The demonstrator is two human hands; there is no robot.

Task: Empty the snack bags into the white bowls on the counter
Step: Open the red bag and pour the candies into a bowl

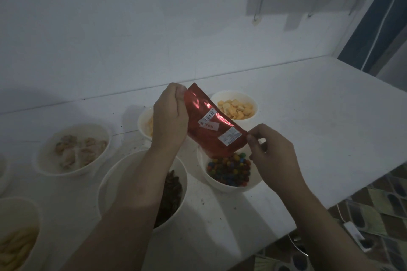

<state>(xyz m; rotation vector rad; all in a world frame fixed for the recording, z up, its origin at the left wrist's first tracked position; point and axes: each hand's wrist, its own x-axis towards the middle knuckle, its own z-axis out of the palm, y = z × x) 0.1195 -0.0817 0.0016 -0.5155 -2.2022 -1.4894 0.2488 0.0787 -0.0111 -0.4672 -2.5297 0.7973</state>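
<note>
A shiny red snack bag (211, 123) hangs tilted, mouth down, over a white bowl (253, 185) holding multicoloured candies (229, 169). My left hand (169, 116) grips the bag's upper end from the left. My right hand (273, 154) pinches the bag's lower right corner between thumb and forefinger. Candies sit right under the bag's opening.
More white bowls stand on the white counter (319, 116): yellow crackers (234, 105) at the back, a bowl (143, 121) partly hidden by my left hand, pale pinkish snacks (74, 149) on the left, dark snacks (174, 196) under my left forearm, pale sticks (17, 246) at bottom left. The counter edge runs diagonally at right.
</note>
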